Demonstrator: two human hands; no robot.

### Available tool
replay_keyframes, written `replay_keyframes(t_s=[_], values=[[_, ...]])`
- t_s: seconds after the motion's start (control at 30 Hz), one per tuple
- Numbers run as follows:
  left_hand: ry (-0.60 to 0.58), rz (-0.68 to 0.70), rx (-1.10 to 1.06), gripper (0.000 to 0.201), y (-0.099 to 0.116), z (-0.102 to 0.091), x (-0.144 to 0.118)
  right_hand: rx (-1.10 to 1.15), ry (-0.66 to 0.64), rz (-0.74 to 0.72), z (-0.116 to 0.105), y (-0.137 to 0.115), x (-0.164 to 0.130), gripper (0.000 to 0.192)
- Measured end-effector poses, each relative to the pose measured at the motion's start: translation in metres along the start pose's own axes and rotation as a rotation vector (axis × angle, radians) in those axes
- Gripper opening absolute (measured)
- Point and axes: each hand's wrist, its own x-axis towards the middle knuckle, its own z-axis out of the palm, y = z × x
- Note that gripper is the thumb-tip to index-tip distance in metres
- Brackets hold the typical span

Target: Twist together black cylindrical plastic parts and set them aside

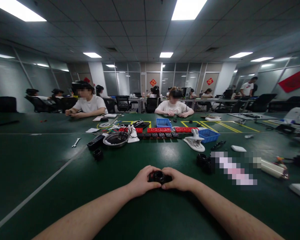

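Both of my hands hold what looks like a small black camera (pixel 159 176), with its round lens ring facing up, just above or on the green table; I cannot tell whether it touches. My left hand (pixel 145 180) wraps its left side, thumb along the near edge. Around the right side curls my right hand (pixel 176 179), its thumb meeting the left one at the front. The fingers cover most of the body. To the right of my right hand lie black round parts (pixel 204 161) that resemble lenses.
Across the green table (pixel 65 193) run red power strips (pixel 160 130), with a blue bin (pixel 208 135) and a white clamp base (pixel 195 141) nearby. A metal bowl (pixel 116 139), a black cylinder (pixel 98 154) and a wrench (pixel 76 142) lie left. Co-workers sit opposite.
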Motion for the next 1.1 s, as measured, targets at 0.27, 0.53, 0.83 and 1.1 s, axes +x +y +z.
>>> replay_keyframes(t_s=[0.27,0.53,0.83,1.1], values=[[0.038,-0.026,0.028,0.038,0.001,0.003,-0.001,0.008,0.051,0.08,0.003,0.003,0.001,0.029],[0.234,-0.099,0.082,0.032,0.006,0.018,-0.005,-0.441,0.264,0.263,0.025,-0.011,0.003,0.034],[0.201,-0.051,0.07,0.032,0.004,0.012,-0.004,-0.435,0.274,0.153,0.025,-0.013,0.002,0.05],[0.065,0.001,0.04,0.037,0.001,0.004,-0.003,0.053,-0.02,0.024,0.0,-0.001,-0.001,0.03]])
